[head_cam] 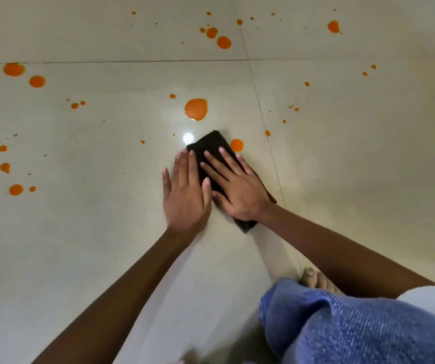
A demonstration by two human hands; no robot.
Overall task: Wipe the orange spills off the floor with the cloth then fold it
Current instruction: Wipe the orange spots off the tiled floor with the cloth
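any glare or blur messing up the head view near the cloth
Head view: a round white glare spot sits on the glossy floor just left of the cloth; the left hand looks slightly motion-blurred; wide-angle distortion bends the tile seams.

indoor room, likely a home, glossy beige floor tiles with grout lines, bare foot

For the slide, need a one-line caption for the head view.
Both hands, left hand and right hand, press a dark cloth flat on the tiled floor amid orange spills.
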